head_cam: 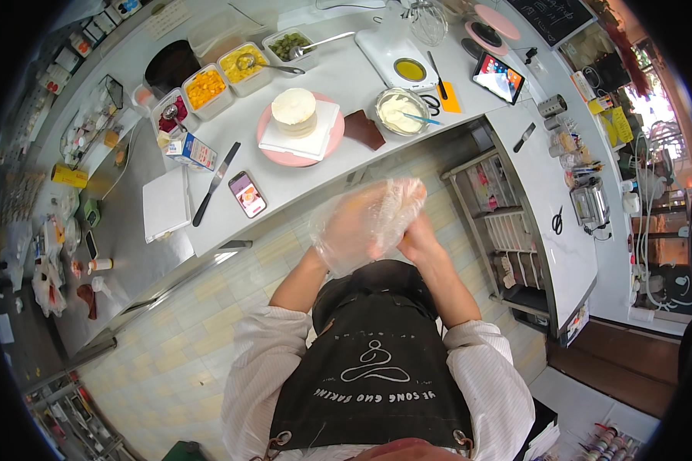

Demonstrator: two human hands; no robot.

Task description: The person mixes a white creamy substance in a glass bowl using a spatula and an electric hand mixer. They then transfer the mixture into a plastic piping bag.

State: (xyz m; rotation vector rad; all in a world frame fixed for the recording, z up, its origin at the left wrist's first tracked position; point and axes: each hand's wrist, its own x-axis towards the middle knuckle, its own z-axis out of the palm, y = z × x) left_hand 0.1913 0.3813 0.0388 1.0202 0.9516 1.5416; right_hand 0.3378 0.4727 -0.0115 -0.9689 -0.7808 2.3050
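Observation:
Over the floor in front of my apron, a clear thin plastic sleeve [346, 222], either a bag or a disposable glove, covers my left hand [354, 213]. Its finger pose is blurred by the film. My right hand [418, 233] grips the crumpled end of this plastic at the right. Both hands are just off the worktable's front edge. Beyond them a pale round cake [294, 112] sits on a white square board [323, 129] on a pink turntable [271, 150]. To its right stands a bowl of white cream [401, 109] with a blue-handled tool in it.
Tubs of diced orange fruit [205, 89], yellow fruit [242, 66], green fruit [288, 46] and red fruit [170, 115] line the back left. A long knife [216, 184], a phone [247, 194] and a carton [190, 151] lie left; a scale [389, 60] and tablet [497, 78] stand right.

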